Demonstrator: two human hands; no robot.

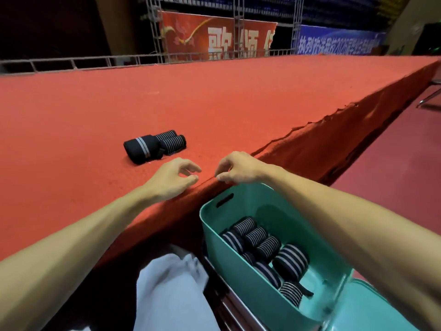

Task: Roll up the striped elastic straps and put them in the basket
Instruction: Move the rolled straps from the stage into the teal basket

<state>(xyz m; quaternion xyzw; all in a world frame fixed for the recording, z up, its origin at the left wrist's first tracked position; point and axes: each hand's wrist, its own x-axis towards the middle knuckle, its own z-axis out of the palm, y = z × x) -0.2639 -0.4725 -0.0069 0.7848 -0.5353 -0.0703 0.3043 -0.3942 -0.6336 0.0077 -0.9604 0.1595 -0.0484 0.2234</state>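
Near basket (293,220): left hand (171,179), right hand (241,168) (empty)

The counter (214,96) is long and wide. A red fuzzy cover (83,115) lies all over its top. The cover hangs down over the near edge (298,130) and looks a bit ragged there. Three rolled straps (152,149) lie on the cover, close to that edge. One big black roll (139,150) has pale stripes round it. Two smaller striped rolls (173,142) lie side by side, touching it.
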